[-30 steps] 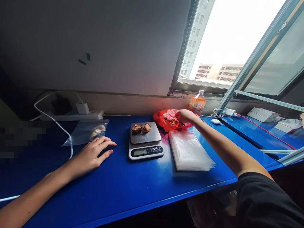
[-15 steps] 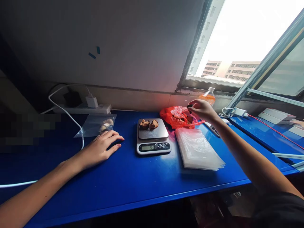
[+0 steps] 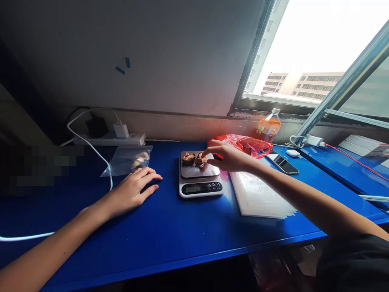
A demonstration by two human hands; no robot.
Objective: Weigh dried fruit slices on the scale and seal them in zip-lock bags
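My left hand [image 3: 130, 188] lies on the blue table [image 3: 170, 231], fingers loosely apart and holding nothing. Its fingertips are near a clear zip bag [image 3: 117, 160] with pale pieces [image 3: 140, 159] inside. Over the plate of a small digital kitchen scale [image 3: 199, 173] reaches my right hand [image 3: 227, 156], thumb and fingers pinched at a curled brown dried piece [image 3: 200, 159]. Another rough brown dried piece [image 3: 189, 159] sits to its left on the plate. The scale's display is dark and unreadable. A red plastic bag [image 3: 252, 142] with brown pieces inside lies behind my right wrist.
A stack of clear plastic bags [image 3: 261, 198] lies right of the scale, partly under my forearm. Behind are a phone [image 3: 284, 163], an earbud case [image 3: 293, 153] and an orange drink bottle [image 3: 269, 127]. A power strip [image 3: 133, 139] with a white cable [image 3: 88, 142] runs along the wall.
My right hand has moved left and down from above the red bag to the scale plate, bringing a dark piece with it. My left hand has stayed put on the table.
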